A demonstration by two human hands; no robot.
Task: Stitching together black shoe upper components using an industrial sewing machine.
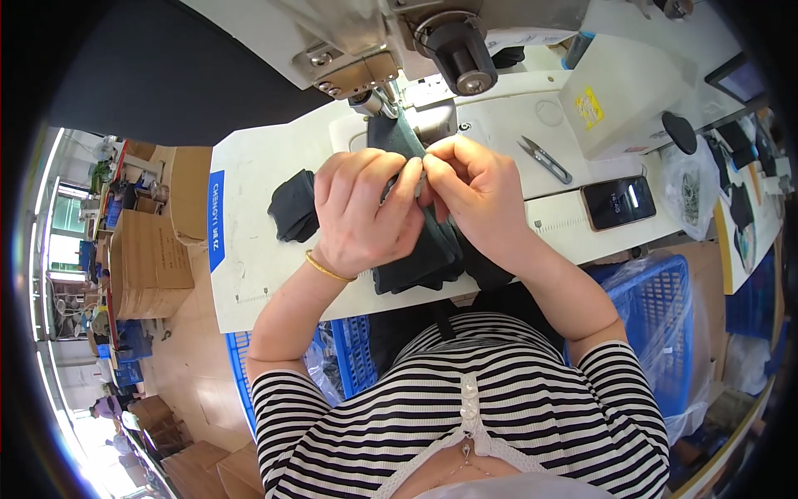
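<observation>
Both of my hands meet in front of the sewing machine, over a dark fabric piece whose far end lies under the presser foot. My left hand, with a gold bangle on its wrist, pinches the fabric's edge between thumb and forefinger. Right against it, my right hand pinches the same edge with its fingertips. More dark fabric hangs below my hands toward the table's front edge. A small stack of dark cut pieces sits left of my left hand. The exact edge between the fingertips is mostly hidden.
Thread snips and a phone lie on the white table to the right. A clear plastic bag hangs at the right end. Blue crates stand below the table. Cardboard boxes are stacked at the left.
</observation>
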